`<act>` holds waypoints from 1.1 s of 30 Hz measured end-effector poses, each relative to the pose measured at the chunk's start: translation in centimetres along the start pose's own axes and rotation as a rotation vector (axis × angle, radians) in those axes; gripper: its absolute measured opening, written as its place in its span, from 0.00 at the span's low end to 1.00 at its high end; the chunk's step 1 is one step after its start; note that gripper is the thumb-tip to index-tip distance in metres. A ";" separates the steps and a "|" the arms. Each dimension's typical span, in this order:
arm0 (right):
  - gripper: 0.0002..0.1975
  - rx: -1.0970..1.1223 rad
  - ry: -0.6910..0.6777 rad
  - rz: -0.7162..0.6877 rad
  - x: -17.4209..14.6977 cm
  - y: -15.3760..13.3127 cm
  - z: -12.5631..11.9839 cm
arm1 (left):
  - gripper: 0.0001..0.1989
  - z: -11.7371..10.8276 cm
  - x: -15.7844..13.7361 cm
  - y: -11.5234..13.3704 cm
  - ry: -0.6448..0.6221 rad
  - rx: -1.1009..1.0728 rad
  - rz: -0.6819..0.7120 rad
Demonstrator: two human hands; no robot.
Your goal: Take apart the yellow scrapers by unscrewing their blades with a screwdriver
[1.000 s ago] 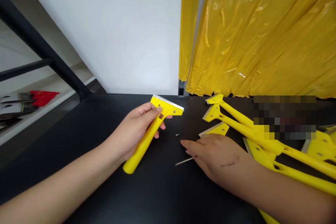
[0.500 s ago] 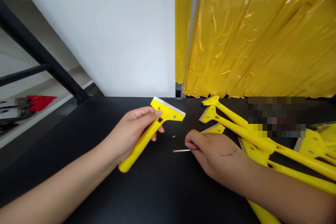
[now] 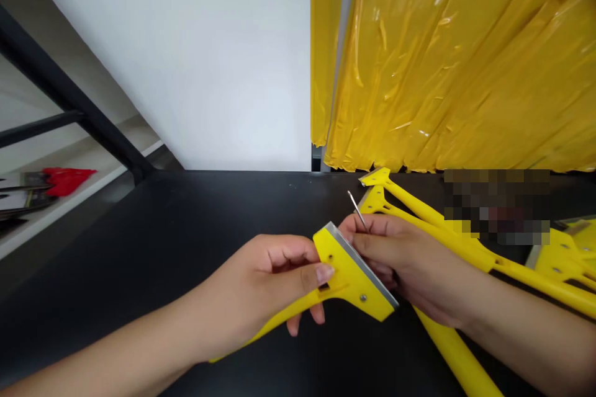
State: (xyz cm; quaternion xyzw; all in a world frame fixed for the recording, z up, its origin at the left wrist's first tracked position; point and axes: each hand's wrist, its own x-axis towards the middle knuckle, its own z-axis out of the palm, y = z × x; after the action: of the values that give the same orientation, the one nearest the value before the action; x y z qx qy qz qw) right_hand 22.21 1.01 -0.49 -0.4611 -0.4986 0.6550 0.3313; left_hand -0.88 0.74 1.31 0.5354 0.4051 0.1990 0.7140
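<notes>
From my head view, the yellow scraper hangs above the counter at five o'clock from centre, grasped near its neck by my left hand. My right hand pinches a thin metal rod, tip toward eleven o'clock, beside the blade. I judge the scraper light, stiff, slightly slick; I'd hold its handle, avoiding that edge.

held scraper partly behind left hand, another scraper cut off at right, pixelated patch unreadable
</notes>
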 end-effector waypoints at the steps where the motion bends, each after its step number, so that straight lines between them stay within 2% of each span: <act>1: 0.16 0.049 -0.028 0.028 -0.1 0.0 0.1 | 0.14 0.1 0.0 -0.2 0.008 0.004 0.003; 5: 0.16 0.198 -0.089 0.075 -0.3 0.2 -0.1 | 0.13 -0.1 0.2 -0.4 0.068 0.031 0.057; 9: 0.14 0.302 -0.152 0.105 -0.3 0.3 -0.7 | 0.11 -0.3 0.5 -0.3 0.101 -0.039 0.115; 18: 0.15 0.365 -0.215 0.103 -0.1 0.8 -0.9 | 0.12 -0.5 0.7 -0.6 0.094 -0.051 0.198; 22: 0.17 0.290 -0.218 0.092 0.1 0.7 -1.3 | 0.10 -0.2 0.4 -0.4 0.113 -0.047 0.178; 26: 0.20 0.162 -0.164 0.033 0.2 0.1 -1.5 | 0.09 -0.9 0.6 0.2 0.159 -0.189 0.143; 30: 0.19 -0.050 -0.021 -0.084 0.2 -0.4 -1.5 | 0.08 -2.7 1.6 0.7 0.325 -0.268 0.191; 33: 0.21 -0.301 0.112 -0.173 0.1 -0.1 -1.7 | 0.07 -3.8 2.2 0.7 0.410 -0.264 0.241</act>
State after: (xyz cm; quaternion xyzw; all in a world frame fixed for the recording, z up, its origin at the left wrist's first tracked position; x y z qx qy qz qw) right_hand 23.74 1.71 -0.52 -0.4969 -0.6094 0.5152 0.3410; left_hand -2.49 4.90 0.80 0.4303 0.4451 0.4379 0.6519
